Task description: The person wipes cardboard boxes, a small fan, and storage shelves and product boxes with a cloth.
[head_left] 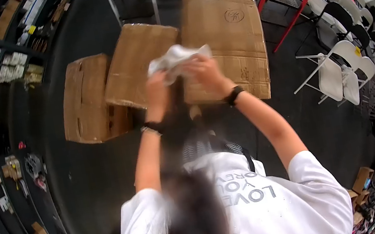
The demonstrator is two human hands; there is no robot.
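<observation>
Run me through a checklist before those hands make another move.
1. Left hand holding the white crumpled item: ok, its fingers are at the item's near edge.
2. Right hand holding it too: ok, at the other end.
3. Item spread flat: not ok, it is bunched up between the hands.
4. Item's material, cloth or plastic: cannot tell, blurred.
5. Item touching the middle carton or right carton: cannot tell, it overlaps both in this view.
6. White folding chairs clear of both hands: ok, off to the right.
</observation>
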